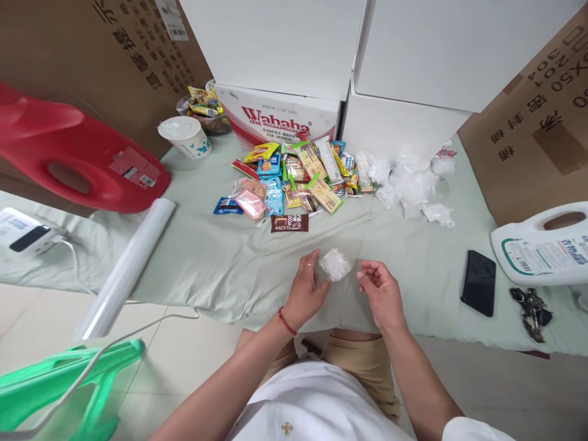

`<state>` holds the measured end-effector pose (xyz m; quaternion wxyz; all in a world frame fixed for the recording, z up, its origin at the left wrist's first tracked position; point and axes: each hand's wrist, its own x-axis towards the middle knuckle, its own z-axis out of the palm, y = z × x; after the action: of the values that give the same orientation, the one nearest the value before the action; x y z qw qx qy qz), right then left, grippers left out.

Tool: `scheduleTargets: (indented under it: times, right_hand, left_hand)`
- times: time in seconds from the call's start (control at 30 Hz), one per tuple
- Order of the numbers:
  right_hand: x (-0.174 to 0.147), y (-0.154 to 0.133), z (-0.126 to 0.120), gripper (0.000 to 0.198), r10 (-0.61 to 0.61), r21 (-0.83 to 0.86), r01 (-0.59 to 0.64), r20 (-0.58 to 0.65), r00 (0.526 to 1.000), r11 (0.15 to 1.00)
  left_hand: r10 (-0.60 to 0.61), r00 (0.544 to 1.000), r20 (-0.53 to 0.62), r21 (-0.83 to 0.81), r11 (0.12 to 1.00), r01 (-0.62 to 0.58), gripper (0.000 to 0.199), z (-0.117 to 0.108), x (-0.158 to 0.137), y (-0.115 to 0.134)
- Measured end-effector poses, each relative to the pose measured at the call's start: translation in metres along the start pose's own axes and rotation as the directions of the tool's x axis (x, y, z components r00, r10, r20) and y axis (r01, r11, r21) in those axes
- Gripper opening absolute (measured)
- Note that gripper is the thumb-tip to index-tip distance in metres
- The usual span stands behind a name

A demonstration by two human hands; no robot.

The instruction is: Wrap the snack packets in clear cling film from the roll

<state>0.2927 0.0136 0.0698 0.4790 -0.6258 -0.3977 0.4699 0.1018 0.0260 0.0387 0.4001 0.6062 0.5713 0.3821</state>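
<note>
A small crumpled square of clear plastic film (335,264) lies on the light green cloth, between my two hands. My left hand (307,289) is just left of it, thumb and fingers apart, the fingertips very close to its edge; nothing shows in the hand. To its right is my right hand (382,293), loosely curled with a gap between it and the film, and it holds nothing that I can see. Farther back is a pile of wrapped snacks (298,174), with a brown cocoa packet (289,223) at its near side. Crumpled clear plastic bundles (411,184) sit right of the pile.
Left are a red jug (68,153), a paper cup (186,138), a snack tub (202,110) and a plastic film roll (126,269). Right are a phone (478,283), keys (531,312) and a white detergent bottle (542,245). Boxes (280,116) line the back.
</note>
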Motion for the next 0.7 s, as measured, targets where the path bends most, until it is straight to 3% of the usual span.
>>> scheduleTargets:
  times: [0.07,0.13,0.23,0.3,0.4,0.47,0.57,0.7]
  right_hand:
    - [-0.002,0.002,0.004,0.023,-0.178,-0.256,0.177,0.020,0.984,0.950]
    - [-0.002,0.005,0.013,0.020,-0.312,-0.466,0.347,0.152,0.938,0.814]
    - [0.006,0.013,0.030,0.017,-0.330,-0.602,0.463,0.325,0.886,0.651]
    - [0.014,0.017,0.036,0.017,-0.308,-0.576,0.445,0.324,0.894,0.685]
    - [0.020,0.015,0.033,0.019,-0.228,-0.335,0.313,0.270,0.936,0.889]
    - [0.017,0.011,0.028,0.021,-0.144,-0.162,0.204,0.321,0.936,0.965]
    - [0.009,0.007,0.023,0.025,-0.096,-0.062,0.130,0.388,0.917,0.990]
    - [0.000,0.013,0.024,0.029,-0.081,0.012,0.080,0.227,0.971,0.997]
  left_hand:
    - [-0.080,0.993,-0.087,-0.054,0.996,0.076,0.047,0.001,0.004,-0.004]
    - [-0.124,0.979,-0.159,-0.091,0.990,0.111,0.033,-0.001,0.007,-0.005]
    - [-0.170,0.963,-0.208,-0.133,0.980,0.145,0.018,-0.006,0.008,-0.003]
    - [-0.236,0.949,-0.211,-0.195,0.961,0.195,0.018,-0.010,0.006,-0.001]
    - [-0.346,0.932,-0.108,-0.360,0.887,0.287,0.038,-0.011,0.004,0.003]
    - [-0.350,0.937,-0.002,-0.454,0.835,0.311,0.046,-0.009,0.005,0.006]
    - [-0.302,0.951,0.073,-0.499,0.814,0.296,0.039,-0.003,0.007,0.010]
    - [-0.372,0.925,0.080,-0.564,0.748,0.350,0.040,-0.002,0.008,0.012]
